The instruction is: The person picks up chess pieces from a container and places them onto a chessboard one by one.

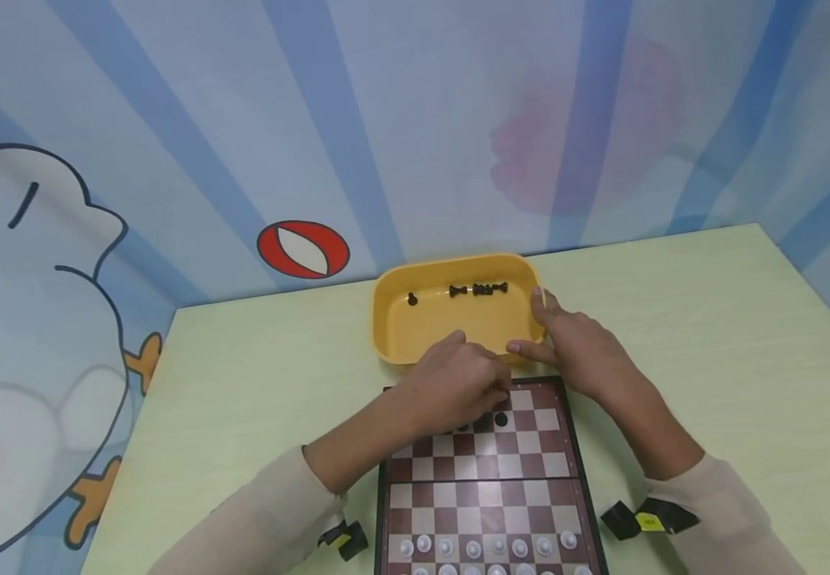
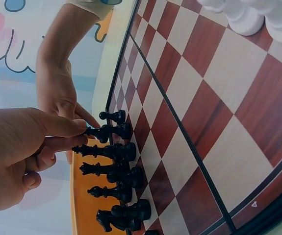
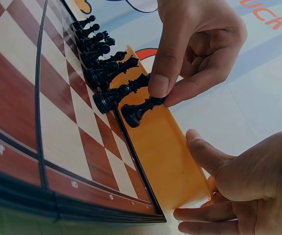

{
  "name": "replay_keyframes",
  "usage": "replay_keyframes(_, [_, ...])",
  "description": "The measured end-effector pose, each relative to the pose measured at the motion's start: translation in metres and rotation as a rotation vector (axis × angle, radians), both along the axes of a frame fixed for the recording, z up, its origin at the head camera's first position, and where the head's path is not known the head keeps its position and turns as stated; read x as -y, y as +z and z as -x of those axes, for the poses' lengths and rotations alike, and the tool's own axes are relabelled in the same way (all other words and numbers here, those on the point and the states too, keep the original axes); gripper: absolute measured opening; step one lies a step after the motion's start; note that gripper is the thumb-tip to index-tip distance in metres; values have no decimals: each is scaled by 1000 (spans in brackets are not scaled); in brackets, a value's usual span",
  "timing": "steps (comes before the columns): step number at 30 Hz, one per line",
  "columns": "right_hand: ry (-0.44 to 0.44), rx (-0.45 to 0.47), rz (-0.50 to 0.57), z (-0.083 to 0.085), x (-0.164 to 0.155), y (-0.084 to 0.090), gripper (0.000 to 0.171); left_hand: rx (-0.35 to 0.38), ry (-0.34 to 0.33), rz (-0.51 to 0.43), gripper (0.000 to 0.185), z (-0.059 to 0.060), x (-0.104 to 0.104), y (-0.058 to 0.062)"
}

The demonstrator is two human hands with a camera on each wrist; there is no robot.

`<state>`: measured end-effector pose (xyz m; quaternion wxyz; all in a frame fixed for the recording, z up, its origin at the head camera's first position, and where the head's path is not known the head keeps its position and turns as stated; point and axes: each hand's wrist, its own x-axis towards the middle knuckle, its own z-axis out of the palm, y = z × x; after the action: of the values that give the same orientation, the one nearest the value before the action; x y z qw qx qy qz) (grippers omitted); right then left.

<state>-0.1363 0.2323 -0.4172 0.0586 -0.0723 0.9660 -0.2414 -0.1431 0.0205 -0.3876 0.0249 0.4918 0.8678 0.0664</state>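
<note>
Black chess piece (image 3: 141, 110) at the chessboard (image 1: 490, 471) edge beside the yellow tray (image 1: 393, 335), pinched in left hand (image 1: 454, 387) fingers (image 3: 163, 73): lift straight up, clear neighbours, with right hand (image 1: 576, 351) fingers clamped on the tray's rim.

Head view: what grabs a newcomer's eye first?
The yellow tray at the table's far middle, with a few black pieces lying inside. Just in front, the left hand pinches a black chess piece on the chessboard's far row, while the right hand holds the tray's near right corner.
</note>
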Motion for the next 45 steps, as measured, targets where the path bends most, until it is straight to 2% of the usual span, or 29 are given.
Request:
replay_keyframes(18, [11, -12, -3, -2, 1, 3, 98, -4, 5, 34, 5, -2, -1, -5])
replay_keyframes(25, [17, -12, -3, -4, 0, 3, 97, 27, 19, 31, 6, -4, -2, -6])
replay_keyframes(45, [9, -14, 14, -4, -3, 1, 96, -5, 26, 19, 10, -4, -6, -11])
